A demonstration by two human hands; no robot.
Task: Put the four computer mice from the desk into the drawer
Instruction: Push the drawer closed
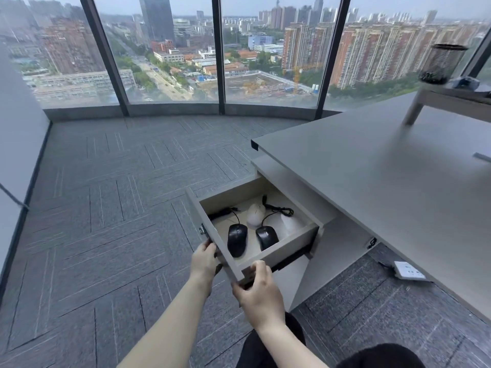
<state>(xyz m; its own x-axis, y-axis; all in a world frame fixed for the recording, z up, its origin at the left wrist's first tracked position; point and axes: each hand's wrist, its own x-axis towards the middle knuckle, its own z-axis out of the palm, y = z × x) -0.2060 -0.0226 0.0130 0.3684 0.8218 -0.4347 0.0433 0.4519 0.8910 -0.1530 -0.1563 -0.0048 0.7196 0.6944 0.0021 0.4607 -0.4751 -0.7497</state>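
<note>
The drawer (204, 221) under the grey desk (372, 166) stands pulled out. Inside lie a black wired mouse (237, 239), a second black wired mouse (266, 237), a white mouse (255, 214) behind them, and another white mouse (291, 222) by the right wall, partly hidden. My left hand (204, 258) grips the drawer's front panel at its left side. My right hand (259, 289) holds the front panel's near corner, fingers curled over the edge.
Grey carpet (106, 221) covers the floor out to the tall windows. On the desk's far end stand a small raised shelf (451, 99) and a black mesh cup (443, 63). A white power strip (407, 270) lies on the floor beneath the desk.
</note>
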